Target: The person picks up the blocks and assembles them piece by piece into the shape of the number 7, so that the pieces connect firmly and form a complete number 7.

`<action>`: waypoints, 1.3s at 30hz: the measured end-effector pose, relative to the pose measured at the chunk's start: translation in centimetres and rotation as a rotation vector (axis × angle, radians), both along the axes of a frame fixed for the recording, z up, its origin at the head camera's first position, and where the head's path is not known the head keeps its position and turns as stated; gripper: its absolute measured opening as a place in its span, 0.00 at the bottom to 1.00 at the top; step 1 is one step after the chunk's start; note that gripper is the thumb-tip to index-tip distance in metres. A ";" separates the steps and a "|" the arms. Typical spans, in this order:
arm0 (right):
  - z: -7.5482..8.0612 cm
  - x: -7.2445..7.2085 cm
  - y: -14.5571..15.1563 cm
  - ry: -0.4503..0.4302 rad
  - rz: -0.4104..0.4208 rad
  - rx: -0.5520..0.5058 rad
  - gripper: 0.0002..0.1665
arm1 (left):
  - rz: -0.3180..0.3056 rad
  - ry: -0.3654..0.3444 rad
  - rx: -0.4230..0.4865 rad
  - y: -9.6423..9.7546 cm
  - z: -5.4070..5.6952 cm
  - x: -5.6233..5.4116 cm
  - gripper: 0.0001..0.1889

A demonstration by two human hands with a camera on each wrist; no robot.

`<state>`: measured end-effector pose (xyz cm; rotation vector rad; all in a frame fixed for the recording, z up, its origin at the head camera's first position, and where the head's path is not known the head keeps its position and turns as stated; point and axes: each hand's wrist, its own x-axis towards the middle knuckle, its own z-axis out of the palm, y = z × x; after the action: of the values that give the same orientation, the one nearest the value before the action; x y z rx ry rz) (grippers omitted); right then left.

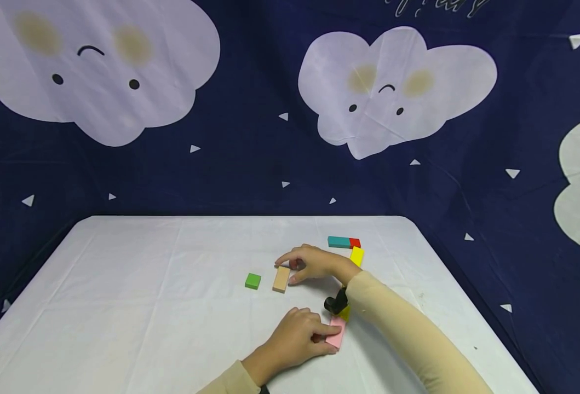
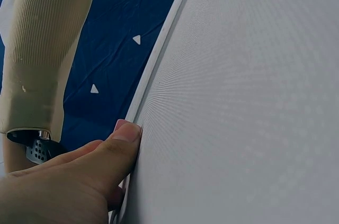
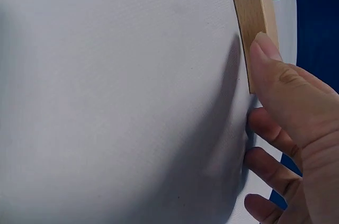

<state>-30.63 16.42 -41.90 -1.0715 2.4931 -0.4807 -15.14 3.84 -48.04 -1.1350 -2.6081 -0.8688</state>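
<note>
In the head view my right hand (image 1: 311, 262) reaches across the table and holds a plain wooden block (image 1: 281, 279) between thumb and index finger. The right wrist view shows that thumb lying along the long face of the wooden block (image 3: 251, 15), while the index finger is mostly hidden behind it. My left hand (image 1: 297, 338), nearer the front, pinches a pink block (image 1: 337, 335) by its sides. A yellow piece (image 1: 344, 313) touches the pink block's far end, partly covered by the right wrist's black device (image 1: 336, 302). Left of the wooden block lies a green block (image 1: 252, 281).
Behind the right forearm a yellow block (image 1: 356, 255) runs up to a red block (image 1: 355, 243), which adjoins a teal block (image 1: 339, 242). A white cloth covers the table (image 1: 97, 306). Dark blue fabric with clouds (image 1: 250, 164) hangs beyond its far edge.
</note>
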 end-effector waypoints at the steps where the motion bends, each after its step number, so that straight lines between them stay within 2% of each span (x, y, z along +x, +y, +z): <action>1: 0.1 0.1 -0.1 0.006 0.002 0.009 0.29 | 0.000 0.000 -0.002 0.0 0.0 0.0 0.20; 5: 0.1 0.2 -0.2 0.027 0.000 0.030 0.26 | -0.001 -0.012 -0.005 0.0 0.0 0.0 0.20; 12: -0.5 -0.5 0.0 0.128 -0.041 0.043 0.18 | -0.007 -0.025 -0.001 -0.1 0.1 0.0 0.20; 21: -0.5 -0.9 0.2 0.145 -0.065 -0.011 0.18 | -0.004 -0.039 -0.008 -0.1 0.3 -0.1 0.20; 26: -0.1 -1.4 0.7 0.269 -0.170 0.011 0.21 | -0.002 -0.044 -0.003 -0.1 0.2 0.0 0.20; 33: 0.1 -3.0 2.1 0.442 -0.316 0.100 0.22 | 0.004 -0.019 0.001 0.0 0.0 0.0 0.20; 39: 0.1 -3.8 3.3 0.522 -0.391 0.182 0.21 | -0.002 -0.004 0.002 0.0 0.0 -0.1 0.20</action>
<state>-34.43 19.71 -41.83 -0.7003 3.1546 -0.0681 -15.21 3.86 -48.03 -1.1366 -2.6088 -0.8750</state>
